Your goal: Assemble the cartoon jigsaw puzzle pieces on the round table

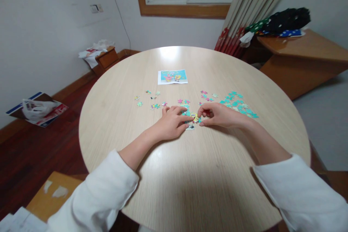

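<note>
A small joined cluster of puzzle pieces (193,117) lies on the round pale wooden table (190,174), between my two hands. My left hand (172,121) rests on the table beside the cluster, fingers curled, fingertips pressing on its left edge. My right hand (217,114) is on the right side, thumb and fingers pinched together at the cluster's right edge. Whatever the pinch holds is too small to name. White sleeves cover both my forearms.
A printed reference picture (172,76) lies farther back on the table. Loose puzzle pieces are scattered left (152,101) and a turquoise pile (239,107) sits right. A wooden bench (304,56), curtain, cardboard box (53,192) and bags on the floor surround the table.
</note>
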Action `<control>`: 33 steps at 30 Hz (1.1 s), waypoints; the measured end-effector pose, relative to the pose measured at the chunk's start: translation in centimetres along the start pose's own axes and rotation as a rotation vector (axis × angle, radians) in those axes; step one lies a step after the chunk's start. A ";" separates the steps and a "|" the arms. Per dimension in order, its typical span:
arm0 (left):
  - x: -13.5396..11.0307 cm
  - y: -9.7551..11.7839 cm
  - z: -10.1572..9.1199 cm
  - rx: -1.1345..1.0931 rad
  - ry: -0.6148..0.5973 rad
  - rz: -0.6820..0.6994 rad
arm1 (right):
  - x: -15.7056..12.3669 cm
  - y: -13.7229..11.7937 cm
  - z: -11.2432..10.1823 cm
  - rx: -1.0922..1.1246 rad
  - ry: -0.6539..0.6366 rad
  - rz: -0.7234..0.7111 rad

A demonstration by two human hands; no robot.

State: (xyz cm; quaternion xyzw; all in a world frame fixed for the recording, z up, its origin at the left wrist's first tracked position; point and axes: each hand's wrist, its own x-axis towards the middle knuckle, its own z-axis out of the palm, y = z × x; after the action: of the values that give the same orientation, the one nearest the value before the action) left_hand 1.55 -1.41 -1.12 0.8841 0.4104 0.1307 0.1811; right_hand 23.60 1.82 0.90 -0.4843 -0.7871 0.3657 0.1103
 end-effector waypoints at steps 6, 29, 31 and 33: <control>-0.1 0.0 -0.1 0.000 0.000 0.008 | 0.0 0.0 0.0 0.033 0.005 0.017; 0.1 0.0 0.1 0.005 0.003 0.014 | 0.2 0.6 0.1 0.073 0.003 0.051; 0.1 0.0 0.1 0.000 -0.001 0.008 | 0.2 0.7 0.1 0.066 0.004 0.045; 0.1 0.1 0.1 -0.003 -0.005 0.004 | 0.2 0.8 0.1 0.067 -0.001 0.042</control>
State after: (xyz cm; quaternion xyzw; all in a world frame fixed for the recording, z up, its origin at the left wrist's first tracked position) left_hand 1.72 -1.37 -1.15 0.8850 0.4080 0.1294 0.1831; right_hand 23.97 2.16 0.22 -0.4965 -0.7641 0.3944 0.1183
